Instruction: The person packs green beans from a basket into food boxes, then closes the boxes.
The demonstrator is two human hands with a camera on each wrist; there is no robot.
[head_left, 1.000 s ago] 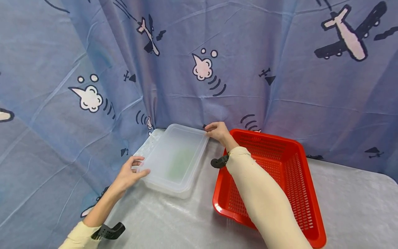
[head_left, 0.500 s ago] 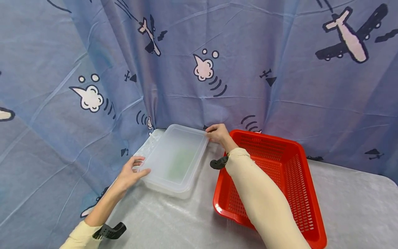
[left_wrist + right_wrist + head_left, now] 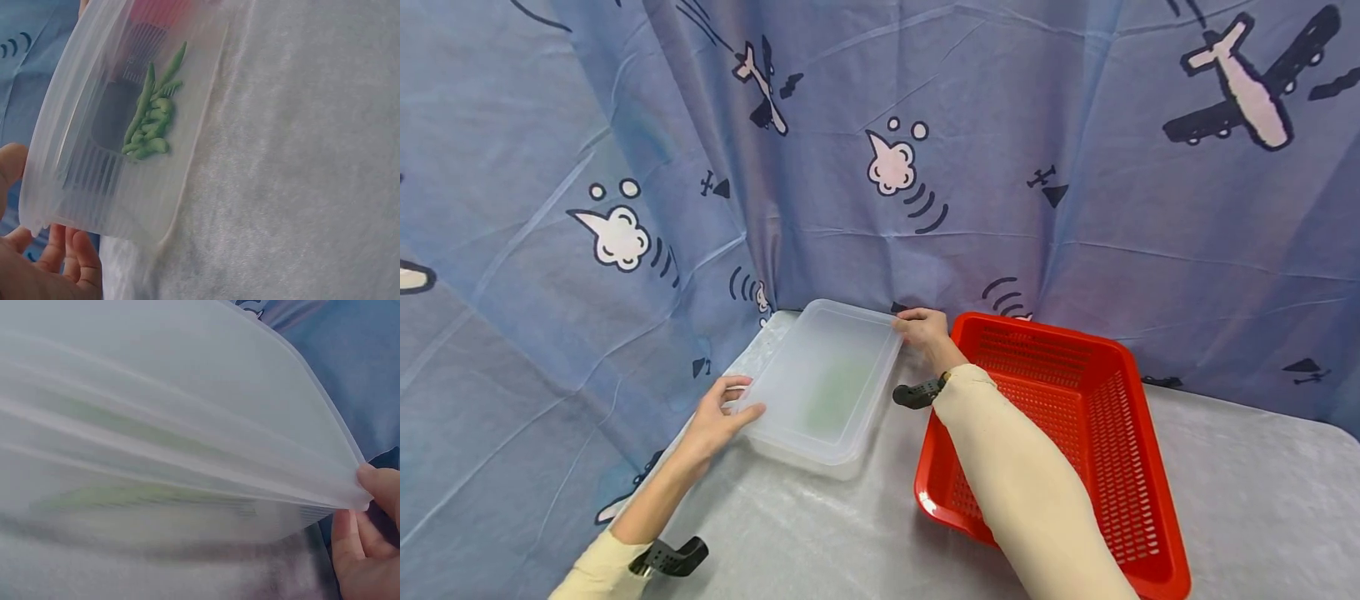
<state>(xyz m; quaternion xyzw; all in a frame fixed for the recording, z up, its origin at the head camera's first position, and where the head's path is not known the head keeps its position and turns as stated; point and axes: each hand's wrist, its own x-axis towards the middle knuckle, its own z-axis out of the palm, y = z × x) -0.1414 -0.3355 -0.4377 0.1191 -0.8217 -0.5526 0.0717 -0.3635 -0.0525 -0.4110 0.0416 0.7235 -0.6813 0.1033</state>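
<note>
A frosted plastic food container with a translucent lid stands in the back left corner of the table. Through its wall in the left wrist view I see several long green pods, some straight and some curled. My left hand holds the near left corner of the lid, thumb on top and fingers around the edge. At the far right corner, my right hand pinches the lid's rim; the right wrist view shows the thumb above and fingers below.
A red perforated basket stands right of the container, with my right forearm reaching across it. A blue patterned curtain hangs behind and to the left. A pale cloth covers the table.
My right wrist has dipped and shifted slightly left while its fingers stay at the lid's corner. My left hand and the container have hardly moved.
</note>
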